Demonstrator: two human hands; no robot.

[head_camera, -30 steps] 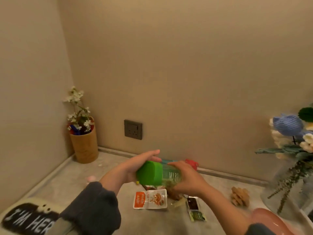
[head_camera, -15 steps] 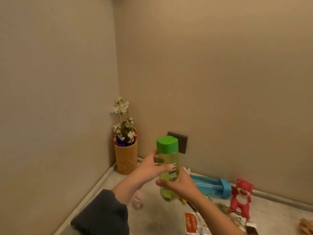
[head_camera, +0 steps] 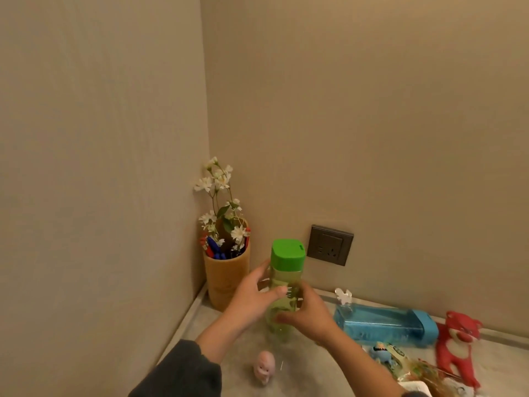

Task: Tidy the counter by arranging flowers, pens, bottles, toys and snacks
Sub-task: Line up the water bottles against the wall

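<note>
A clear green bottle with a green cap [head_camera: 287,262] stands upright near the counter's back left corner, its base at or just above the surface. My left hand [head_camera: 252,300] grips its left side and my right hand [head_camera: 307,315] grips its lower right side. Behind it, in the corner, a tan cup [head_camera: 226,279] holds pens and a sprig of white flowers [head_camera: 219,190]. A blue bottle [head_camera: 386,326] lies on its side to the right. A red bear toy [head_camera: 458,343] lies beyond it.
A small pink toy [head_camera: 264,366] stands on the grey counter [head_camera: 309,376] in front of the green bottle. Snack packets [head_camera: 412,369] lie at the lower right. A small white figure [head_camera: 343,296] sits by the blue bottle. A dark wall socket [head_camera: 330,245] is behind.
The green bottle went from lying sideways in both hands to upright and moved left toward the corner cup. My view swung left, bringing the blue bottle and red bear into sight.
</note>
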